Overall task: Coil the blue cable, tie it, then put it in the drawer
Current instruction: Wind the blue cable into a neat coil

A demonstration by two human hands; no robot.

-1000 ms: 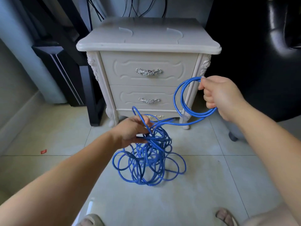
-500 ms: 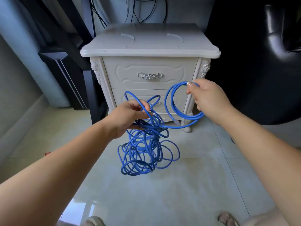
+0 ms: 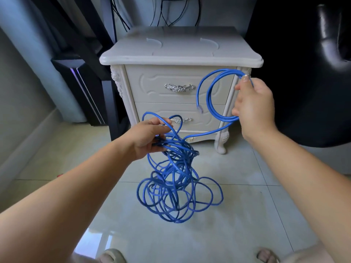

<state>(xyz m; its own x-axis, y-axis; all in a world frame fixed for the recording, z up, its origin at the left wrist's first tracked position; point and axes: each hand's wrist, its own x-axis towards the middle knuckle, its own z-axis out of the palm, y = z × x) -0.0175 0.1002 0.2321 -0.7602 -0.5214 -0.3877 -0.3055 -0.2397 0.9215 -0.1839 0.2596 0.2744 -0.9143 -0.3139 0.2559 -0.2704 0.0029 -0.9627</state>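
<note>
Both drawers (image 3: 152,88) closed (contents unseen); left grip (image 3: 148,137) holds blue cable (image 3: 171,173) tangle, right grip (image 3: 252,105) pinches its coiled end.

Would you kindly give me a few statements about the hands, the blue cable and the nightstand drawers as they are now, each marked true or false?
1. The right hand holds a few loops of the blue cable. True.
2. The top drawer stands pulled open. False: it is closed.
3. The left hand grips the tangled part of the cable. True.
4. The whole cable is neatly coiled. False: most of it hangs in a loose tangle below the left hand.
5. A clear plug hangs free on the cable end by the right hand. True.
</note>
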